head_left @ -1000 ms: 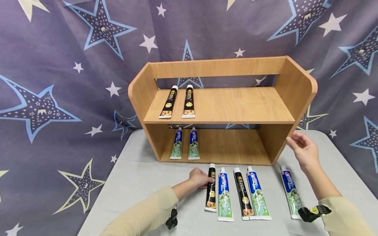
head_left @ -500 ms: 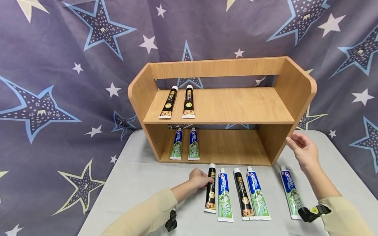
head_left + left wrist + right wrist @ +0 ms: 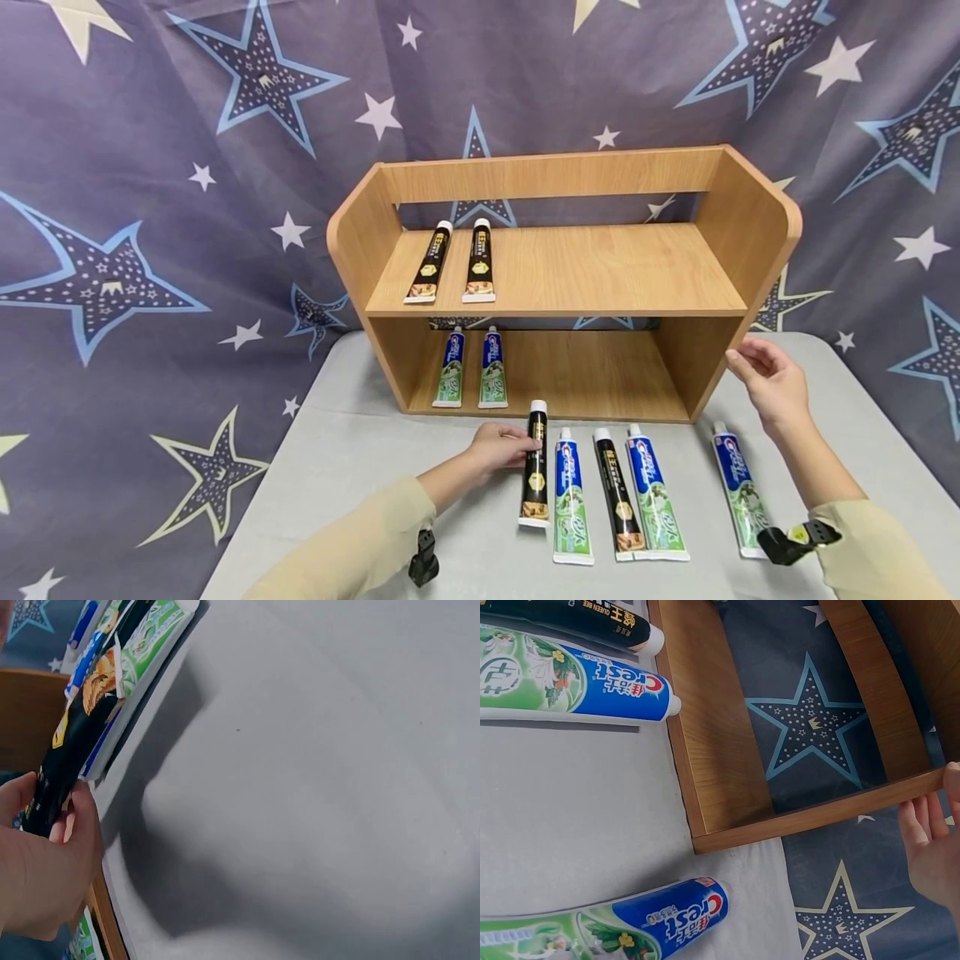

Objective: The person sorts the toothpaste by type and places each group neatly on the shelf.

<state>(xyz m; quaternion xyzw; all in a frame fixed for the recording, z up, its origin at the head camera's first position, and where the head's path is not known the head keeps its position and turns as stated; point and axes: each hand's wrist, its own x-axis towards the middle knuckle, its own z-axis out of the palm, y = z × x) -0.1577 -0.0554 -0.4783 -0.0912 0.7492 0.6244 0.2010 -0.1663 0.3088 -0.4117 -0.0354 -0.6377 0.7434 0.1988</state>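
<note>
My left hand (image 3: 497,447) pinches a black toothpaste tube (image 3: 535,479) by its upper half, cap end pointing away. In the left wrist view that tube (image 3: 71,742) is tilted, held between thumb and fingers. Just right of it lies a blue and green Crest toothpaste tube (image 3: 572,500). My right hand (image 3: 772,383) is at the wooden shelf (image 3: 615,258), holding the front edge of its right side panel. In the right wrist view the thumb is on one face of the panel and the fingers (image 3: 922,821) are on the other.
Two black tubes (image 3: 480,262) lie on the upper board, left side. Two Crest tubes (image 3: 492,371) lie below them on the lower board. On the grey table (image 3: 352,467), another black tube (image 3: 618,496) touches a Crest tube (image 3: 656,496); one more Crest tube (image 3: 738,492) lies farther right.
The left hand has raised the black tube from the table and moved it slightly toward the shelf. My right hand stays on the side panel.
</note>
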